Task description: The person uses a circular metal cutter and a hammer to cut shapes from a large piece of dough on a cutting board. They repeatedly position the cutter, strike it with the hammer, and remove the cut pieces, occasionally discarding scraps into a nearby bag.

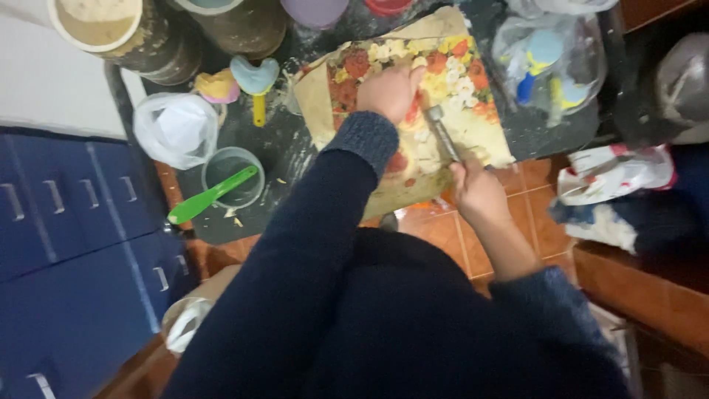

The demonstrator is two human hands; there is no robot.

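Left hand [390,90] presses flat, fingers spread, on the flowered sheet [458,81] lying on the dark surface [281,148]. Just beside it, my right hand [476,191] grips a metal tool [442,133] whose tip rests on the sheet.

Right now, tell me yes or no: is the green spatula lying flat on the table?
No, the green spatula leans in the clear cup, handle sticking out over its rim.

Just one view here, a head-worn cam looking almost straight down over the person's dark blue sleeves at a cluttered dark worktop [281,148]. It sits pretty close, so the arms fill the lower half of the frame. Blue drawer fronts [66,214] run down the left edge, orange floor tiles [532,199] show below the worktop
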